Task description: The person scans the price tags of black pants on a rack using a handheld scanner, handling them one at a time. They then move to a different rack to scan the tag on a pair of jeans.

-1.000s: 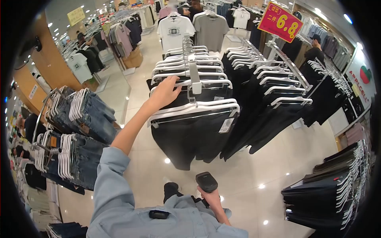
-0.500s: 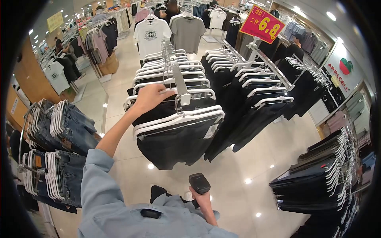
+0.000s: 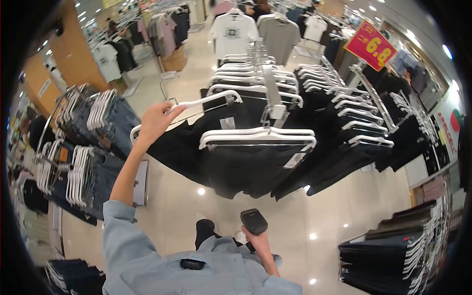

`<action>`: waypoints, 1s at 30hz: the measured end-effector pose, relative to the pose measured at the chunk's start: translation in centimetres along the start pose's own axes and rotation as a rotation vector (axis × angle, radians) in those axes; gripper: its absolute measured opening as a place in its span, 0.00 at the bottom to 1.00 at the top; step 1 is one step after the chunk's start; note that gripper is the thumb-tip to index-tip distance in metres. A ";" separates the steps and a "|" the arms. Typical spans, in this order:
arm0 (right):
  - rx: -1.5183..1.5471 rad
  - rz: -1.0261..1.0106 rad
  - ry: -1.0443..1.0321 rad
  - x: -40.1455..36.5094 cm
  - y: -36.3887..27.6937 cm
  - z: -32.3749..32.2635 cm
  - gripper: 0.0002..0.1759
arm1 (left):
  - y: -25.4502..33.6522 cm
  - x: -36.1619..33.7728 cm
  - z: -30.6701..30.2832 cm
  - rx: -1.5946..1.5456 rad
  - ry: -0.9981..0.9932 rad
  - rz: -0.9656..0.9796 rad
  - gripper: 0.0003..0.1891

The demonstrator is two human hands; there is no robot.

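My left hand (image 3: 156, 122) is closed around a white hanger (image 3: 206, 100), from which black trousers (image 3: 179, 145) hang. The hanger's metal hook points up, free of the rail. A white tag shows on the dark cloth. Just right of it, more black trousers (image 3: 255, 164) on white hangers (image 3: 258, 133) hang at the front end of the metal rack arm (image 3: 271, 93). Low in the view, my right hand (image 3: 259, 242) grips a dark handheld device (image 3: 253, 221) that looks like a barcode scanner.
A second rail of black trousers (image 3: 339, 157) stands to the right, under a red price sign (image 3: 371, 45). Jeans (image 3: 115, 118) hang on a rack at left. Another trouser rack (image 3: 373, 260) is at lower right. T-shirts (image 3: 235, 37) hang at the far end.
My left hand has drawn the hanger with black trousers off the rack and out to the left. The view has turned left. My right hand still holds the device.
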State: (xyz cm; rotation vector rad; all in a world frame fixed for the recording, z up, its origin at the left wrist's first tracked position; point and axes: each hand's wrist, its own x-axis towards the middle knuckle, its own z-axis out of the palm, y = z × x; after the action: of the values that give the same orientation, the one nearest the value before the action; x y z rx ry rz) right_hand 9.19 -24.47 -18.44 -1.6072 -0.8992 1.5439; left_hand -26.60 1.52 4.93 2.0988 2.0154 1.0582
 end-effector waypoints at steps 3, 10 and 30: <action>-0.042 0.007 -0.053 -0.4 0.3 -0.1 0.09 | -1.4 -4.3 -3.3 0.027 0.081 -0.108 0.26; -0.224 -0.031 -0.329 -0.6 0.8 -0.3 0.12 | -2.7 -13.9 -10.3 0.227 0.195 -0.236 0.25; -0.268 -0.340 -0.563 -2.1 -5.5 3.8 0.15 | 3.3 -23.7 -16.2 0.414 0.191 -0.412 0.22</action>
State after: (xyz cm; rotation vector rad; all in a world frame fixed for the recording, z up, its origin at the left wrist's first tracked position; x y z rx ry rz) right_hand 5.35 -23.39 -12.70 -1.1077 -1.6498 1.7012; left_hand -29.81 -26.90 8.61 1.6430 2.8025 0.8526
